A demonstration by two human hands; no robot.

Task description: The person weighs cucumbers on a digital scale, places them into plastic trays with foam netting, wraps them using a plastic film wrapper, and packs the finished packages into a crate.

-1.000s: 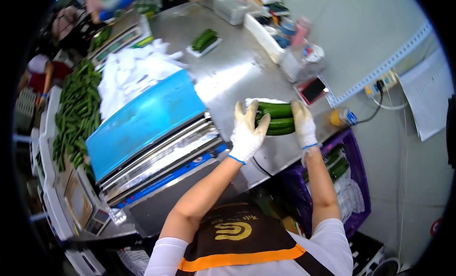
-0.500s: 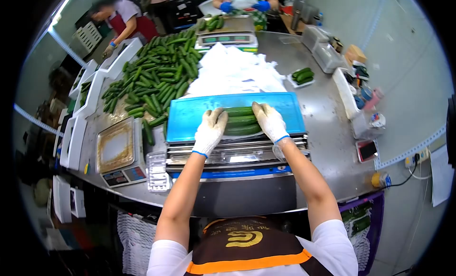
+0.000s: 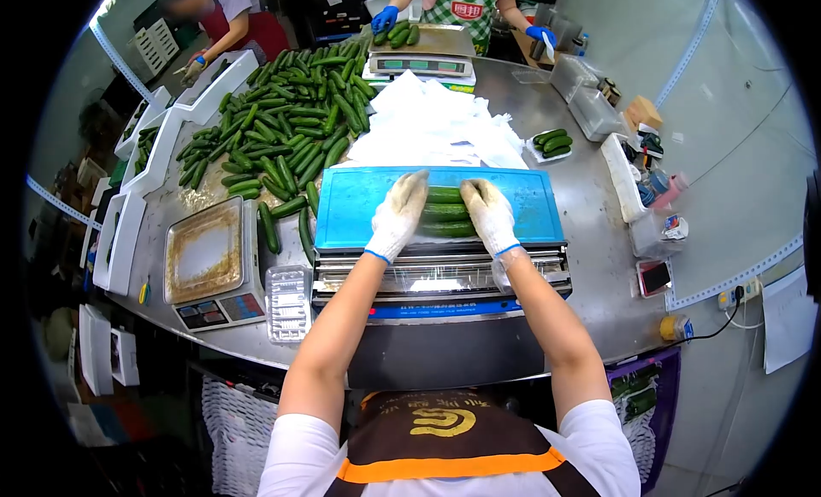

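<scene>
A pack of green cucumbers (image 3: 445, 212), laid side by side, rests over the blue top (image 3: 342, 208) of the wrapping machine (image 3: 440, 279). My left hand (image 3: 400, 213), in a white glove, grips the pack's left end. At its right end my right hand (image 3: 490, 213), also gloved, has its fingers closed round the pack. Clear film stretches over the metal bars just below the cucumbers. White sheets (image 3: 423, 125) are heaped behind the machine.
Loose cucumbers (image 3: 291, 121) form a pile at the left, near a scale (image 3: 205, 253) and clear trays (image 3: 289, 304). A packed tray (image 3: 550, 144) lies at the right. Behind stands another scale (image 3: 422, 65), with a co-worker's blue-gloved hands (image 3: 385, 20) nearby. A second co-worker bends at the far left.
Both hands carried the cucumber pack from the table's right side onto the wrapping machine, then shifted slightly. The view swung left. The far co-worker's hands have moved apart.
</scene>
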